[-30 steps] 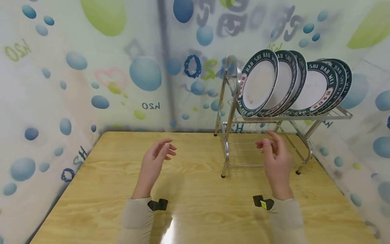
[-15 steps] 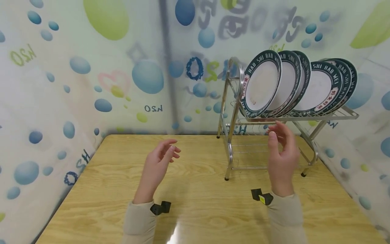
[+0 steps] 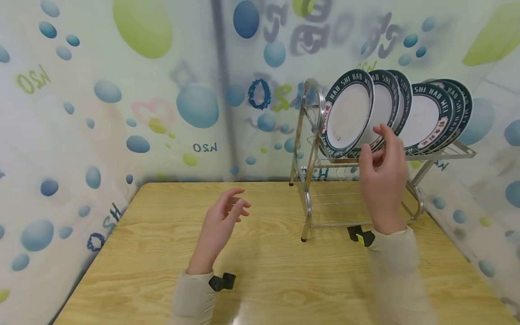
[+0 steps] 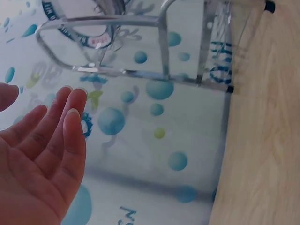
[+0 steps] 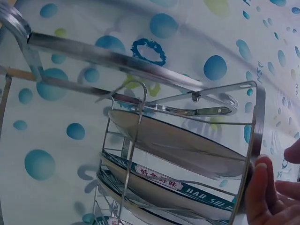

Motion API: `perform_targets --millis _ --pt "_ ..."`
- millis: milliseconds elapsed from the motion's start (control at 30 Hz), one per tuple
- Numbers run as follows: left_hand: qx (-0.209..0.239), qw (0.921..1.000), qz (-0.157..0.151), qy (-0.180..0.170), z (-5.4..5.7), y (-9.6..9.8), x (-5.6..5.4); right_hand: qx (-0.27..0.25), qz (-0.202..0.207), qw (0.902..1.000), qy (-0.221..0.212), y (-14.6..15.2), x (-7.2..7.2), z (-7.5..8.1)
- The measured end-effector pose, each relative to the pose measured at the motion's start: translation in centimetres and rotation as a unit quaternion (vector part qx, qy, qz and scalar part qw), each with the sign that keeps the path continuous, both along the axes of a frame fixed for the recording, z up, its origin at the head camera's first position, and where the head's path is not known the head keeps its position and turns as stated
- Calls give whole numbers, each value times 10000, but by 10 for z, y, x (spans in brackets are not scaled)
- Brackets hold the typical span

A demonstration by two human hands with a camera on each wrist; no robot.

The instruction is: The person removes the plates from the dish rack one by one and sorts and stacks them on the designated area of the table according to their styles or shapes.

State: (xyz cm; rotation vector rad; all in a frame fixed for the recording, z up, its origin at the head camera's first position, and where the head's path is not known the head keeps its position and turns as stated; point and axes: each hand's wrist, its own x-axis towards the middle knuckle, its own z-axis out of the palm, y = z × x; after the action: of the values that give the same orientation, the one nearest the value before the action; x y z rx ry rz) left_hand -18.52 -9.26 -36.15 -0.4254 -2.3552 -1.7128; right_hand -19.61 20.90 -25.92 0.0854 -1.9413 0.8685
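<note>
Rising from over the tabletop (image 3: pixel 162 253), the right hand (image 3: pixel 383 180) now reaches the front plate (image 3: pixel 347 113) with relaxed fingers, while the left hand (image 3: pixel 221 225) hovers, holding nothing.

Left hand (image 3: pixel 221 224) hovers low with palm turned inward and fingers relaxed and loosely spread, holding nothing, while the right hand (image 3: pixel 383 180) is raised higher, fingers extended upward and slightly bent, both forearms in beige sleeves.

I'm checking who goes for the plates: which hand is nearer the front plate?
Right. The right hand is raised just before the front plate on the rack; the left hand hovers over the table, well off.
</note>
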Motion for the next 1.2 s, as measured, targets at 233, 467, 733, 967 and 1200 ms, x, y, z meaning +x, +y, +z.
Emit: perform_targets --millis 233,467,733,967,1200 --pt "-31 9992 -341 -220 -17 25 -9 872 -262 9932 -730 9 -8 25" --pt "164 9980 -536 -306 -26 48 -14 1411 -202 9800 -1387 9 -15 39" --pt "-40 9967 -749 -298 -27 65 -14 1530 -220 9697 -1893 10 -21 53" --pt "-40 9965 -823 -164 -17 70 -9 1887 -446 9480 -2523 13 -32 64" --pt "155 9943 -1042 -167 -6 75 -1 1732 -212 9181 -3558 13 -40 74"
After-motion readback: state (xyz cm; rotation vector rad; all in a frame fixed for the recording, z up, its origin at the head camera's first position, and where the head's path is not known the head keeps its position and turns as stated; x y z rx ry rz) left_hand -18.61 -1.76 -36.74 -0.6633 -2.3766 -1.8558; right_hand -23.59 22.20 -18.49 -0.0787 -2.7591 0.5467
